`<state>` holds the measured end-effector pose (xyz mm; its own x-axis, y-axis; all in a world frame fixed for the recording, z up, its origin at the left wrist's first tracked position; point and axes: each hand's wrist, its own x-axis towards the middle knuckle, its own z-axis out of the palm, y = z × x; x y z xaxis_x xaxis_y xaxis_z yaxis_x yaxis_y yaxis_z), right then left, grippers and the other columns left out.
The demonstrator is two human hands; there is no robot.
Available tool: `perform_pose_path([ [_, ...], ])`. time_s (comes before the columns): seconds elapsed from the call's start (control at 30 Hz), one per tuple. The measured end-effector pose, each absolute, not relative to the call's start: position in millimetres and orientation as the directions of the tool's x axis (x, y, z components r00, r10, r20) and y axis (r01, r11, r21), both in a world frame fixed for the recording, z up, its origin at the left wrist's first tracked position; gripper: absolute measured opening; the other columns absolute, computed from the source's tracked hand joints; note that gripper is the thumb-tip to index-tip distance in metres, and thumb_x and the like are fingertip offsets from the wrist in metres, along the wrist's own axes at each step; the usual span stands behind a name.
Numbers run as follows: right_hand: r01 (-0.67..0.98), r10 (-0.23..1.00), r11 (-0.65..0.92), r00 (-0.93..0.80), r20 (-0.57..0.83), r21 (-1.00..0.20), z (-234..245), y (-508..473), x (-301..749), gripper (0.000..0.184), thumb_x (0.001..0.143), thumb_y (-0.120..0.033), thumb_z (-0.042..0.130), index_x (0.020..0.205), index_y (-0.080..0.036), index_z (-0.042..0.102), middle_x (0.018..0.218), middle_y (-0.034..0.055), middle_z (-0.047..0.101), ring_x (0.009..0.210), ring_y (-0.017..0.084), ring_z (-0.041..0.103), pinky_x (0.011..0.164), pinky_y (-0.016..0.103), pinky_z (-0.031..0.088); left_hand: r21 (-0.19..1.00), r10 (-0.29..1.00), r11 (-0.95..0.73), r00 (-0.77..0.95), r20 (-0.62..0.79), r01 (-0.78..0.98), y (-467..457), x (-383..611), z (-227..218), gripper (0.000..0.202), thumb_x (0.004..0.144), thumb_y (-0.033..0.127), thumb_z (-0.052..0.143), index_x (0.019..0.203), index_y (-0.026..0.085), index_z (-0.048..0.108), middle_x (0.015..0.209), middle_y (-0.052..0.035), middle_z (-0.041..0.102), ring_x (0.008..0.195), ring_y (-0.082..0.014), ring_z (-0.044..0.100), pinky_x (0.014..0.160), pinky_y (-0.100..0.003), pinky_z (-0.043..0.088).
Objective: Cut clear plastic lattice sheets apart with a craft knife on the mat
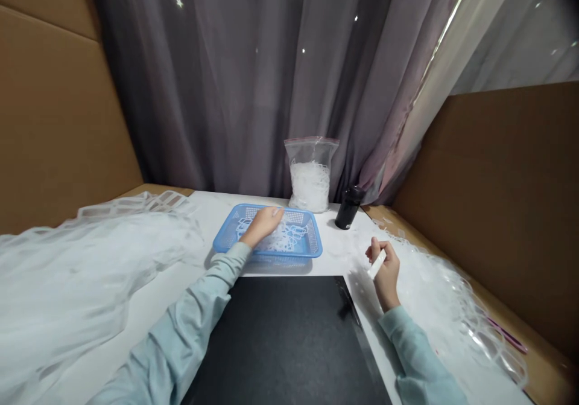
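Note:
My left hand (263,222) reaches into a blue plastic basket (312,249) and rests, fingers curled, on the heap of small clear plastic pieces (284,240) inside it. Whether it grips one is hidden. My right hand (384,268) hovers over the white table, to the right of the basket, with its fingers closed round a small white flat piece (376,264). A black mat (284,338) lies between my two forearms, right in front of me.
A zip bag of white plastic shreds (310,175) stands behind the basket, with a black cylinder (348,207) beside it. Piles of clear plastic strips (81,260) cover the table's left, and more plastic strips (447,302) its right. Cardboard walls and a grey curtain surround the table.

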<state>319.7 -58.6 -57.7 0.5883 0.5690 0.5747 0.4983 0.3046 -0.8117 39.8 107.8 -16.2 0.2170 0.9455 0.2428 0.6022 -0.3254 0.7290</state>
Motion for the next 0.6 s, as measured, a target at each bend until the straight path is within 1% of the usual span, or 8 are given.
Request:
perform_pose_path([
  [0.13,0.479,0.586,0.306,0.586,0.559,-0.823,-58,-58,319,0.056,0.087,-0.072,0.057,0.065,-0.021,0.054,0.059,-0.0021,0.053,0.058,0.016,0.046,0.061,0.030,0.035,0.733,0.929,-0.343,0.327,0.172,0.588,100,54,-27,0.032,0.097,0.039,0.062,0.119,0.015,0.062,0.116,-0.0081,0.065,0.098,-0.0207,0.065,0.085,-0.041,0.057],
  [0.2,0.471,0.590,0.306,0.588,0.553,-0.827,-58,-58,319,0.057,0.086,-0.074,0.057,0.064,-0.021,0.054,0.058,-0.0022,0.052,0.057,0.016,0.044,0.059,0.030,0.034,0.745,0.916,-0.359,0.364,0.167,0.562,96,58,-28,0.033,0.098,0.039,0.061,0.121,0.015,0.061,0.118,-0.0086,0.064,0.100,-0.0212,0.065,0.086,-0.042,0.057],
  [0.37,0.458,0.598,0.308,0.588,0.544,-0.834,-56,-59,318,0.057,0.086,-0.074,0.057,0.065,-0.021,0.054,0.057,-0.0028,0.051,0.054,0.014,0.042,0.057,0.029,0.033,0.758,0.872,-0.450,0.416,0.258,0.473,96,56,-17,0.037,0.099,0.039,0.059,0.129,0.018,0.057,0.130,-0.0108,0.059,0.111,-0.0241,0.062,0.093,-0.046,0.055],
  [0.5,0.456,0.600,0.310,0.587,0.544,-0.834,-55,-60,318,0.056,0.086,-0.073,0.058,0.065,-0.021,0.054,0.058,-0.0028,0.052,0.055,0.014,0.042,0.058,0.029,0.034,0.716,0.844,-0.513,0.433,0.317,0.474,102,40,-6,0.043,0.099,0.039,0.059,0.136,0.019,0.053,0.138,-0.0120,0.054,0.118,-0.0268,0.059,0.097,-0.050,0.052],
  [0.57,0.455,0.602,0.311,0.585,0.543,-0.834,-55,-60,317,0.056,0.086,-0.073,0.058,0.065,-0.021,0.054,0.057,-0.0030,0.051,0.055,0.015,0.043,0.058,0.029,0.034,0.673,0.832,-0.533,0.463,0.307,0.513,105,27,-5,0.042,0.098,0.038,0.059,0.135,0.019,0.053,0.140,-0.0119,0.053,0.120,-0.0275,0.057,0.100,-0.051,0.050],
  [0.6,0.455,0.603,0.312,0.584,0.544,-0.834,-55,-60,317,0.057,0.086,-0.073,0.058,0.065,-0.021,0.054,0.057,-0.0030,0.051,0.055,0.015,0.043,0.058,0.029,0.034,0.648,0.826,-0.538,0.490,0.279,0.539,107,21,-7,0.040,0.098,0.038,0.060,0.133,0.019,0.055,0.138,-0.0115,0.054,0.120,-0.0272,0.057,0.100,-0.051,0.050],
])
